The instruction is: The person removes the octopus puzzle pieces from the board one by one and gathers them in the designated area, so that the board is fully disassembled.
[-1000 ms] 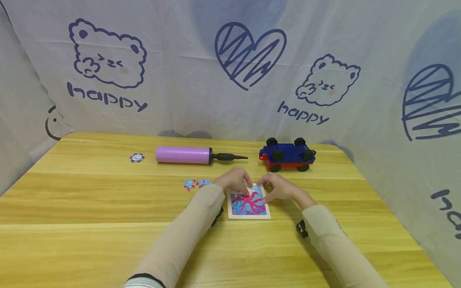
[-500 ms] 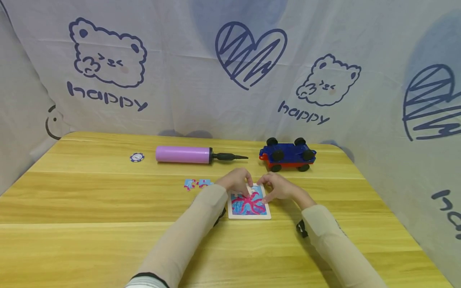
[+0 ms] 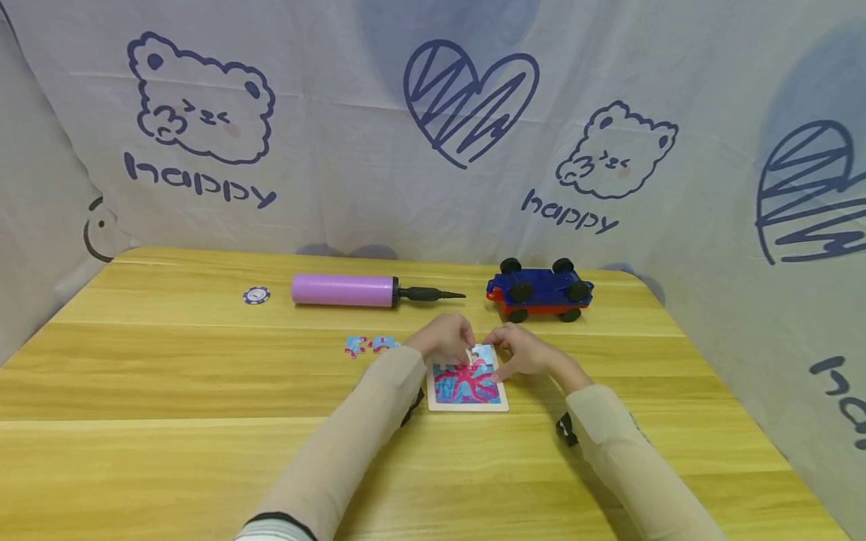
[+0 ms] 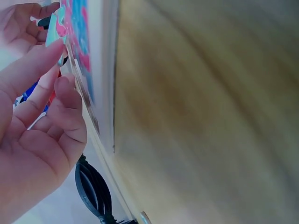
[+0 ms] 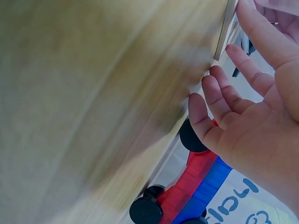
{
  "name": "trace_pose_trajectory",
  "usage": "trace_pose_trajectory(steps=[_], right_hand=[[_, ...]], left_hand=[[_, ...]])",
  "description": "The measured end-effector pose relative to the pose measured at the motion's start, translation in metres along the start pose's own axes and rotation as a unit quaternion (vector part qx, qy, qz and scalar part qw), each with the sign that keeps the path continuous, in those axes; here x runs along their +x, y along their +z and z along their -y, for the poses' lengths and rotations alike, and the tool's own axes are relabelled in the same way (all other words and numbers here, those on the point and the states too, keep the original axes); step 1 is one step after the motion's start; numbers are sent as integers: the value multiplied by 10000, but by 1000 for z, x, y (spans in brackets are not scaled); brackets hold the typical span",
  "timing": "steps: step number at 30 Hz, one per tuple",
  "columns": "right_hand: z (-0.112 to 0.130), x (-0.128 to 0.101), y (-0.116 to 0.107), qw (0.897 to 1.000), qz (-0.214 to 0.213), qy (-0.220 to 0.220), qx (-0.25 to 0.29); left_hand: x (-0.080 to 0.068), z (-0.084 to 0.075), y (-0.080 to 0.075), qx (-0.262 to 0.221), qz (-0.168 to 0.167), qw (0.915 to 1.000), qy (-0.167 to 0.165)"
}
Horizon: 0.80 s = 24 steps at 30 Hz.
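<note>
left hand (image 3: 443, 340) pinches a puzzle piece (image 4: 55, 28) at the far edge of the puzzle board (image 3: 467, 387) mid-table | right hand (image 3: 524, 352) fingers relaxed, steadying board's right edge | piece likely light, thin, stiffish (grip by edges, fingertips).
</note>
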State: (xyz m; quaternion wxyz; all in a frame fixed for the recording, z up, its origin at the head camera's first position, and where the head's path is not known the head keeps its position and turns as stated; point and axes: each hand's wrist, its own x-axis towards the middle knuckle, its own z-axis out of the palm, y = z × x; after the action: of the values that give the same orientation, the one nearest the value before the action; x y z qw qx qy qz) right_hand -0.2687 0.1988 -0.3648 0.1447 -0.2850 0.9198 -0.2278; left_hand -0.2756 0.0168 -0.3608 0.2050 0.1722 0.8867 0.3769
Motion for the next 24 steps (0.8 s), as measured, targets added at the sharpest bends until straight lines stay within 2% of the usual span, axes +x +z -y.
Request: trace_pose_trajectory(steps=[10, 19, 24], right_hand=[[0, 0, 0, 10000, -19, 64, 34], [0, 0, 1, 10000, -29, 26, 72], [1, 1, 1, 9999, -23, 89, 64]], left_hand=[[3, 4, -3, -323, -364, 9974, 538], [3, 4, -2, -843, -347, 9946, 488], [2, 5, -2, -1401, -212, 9893, 342]])
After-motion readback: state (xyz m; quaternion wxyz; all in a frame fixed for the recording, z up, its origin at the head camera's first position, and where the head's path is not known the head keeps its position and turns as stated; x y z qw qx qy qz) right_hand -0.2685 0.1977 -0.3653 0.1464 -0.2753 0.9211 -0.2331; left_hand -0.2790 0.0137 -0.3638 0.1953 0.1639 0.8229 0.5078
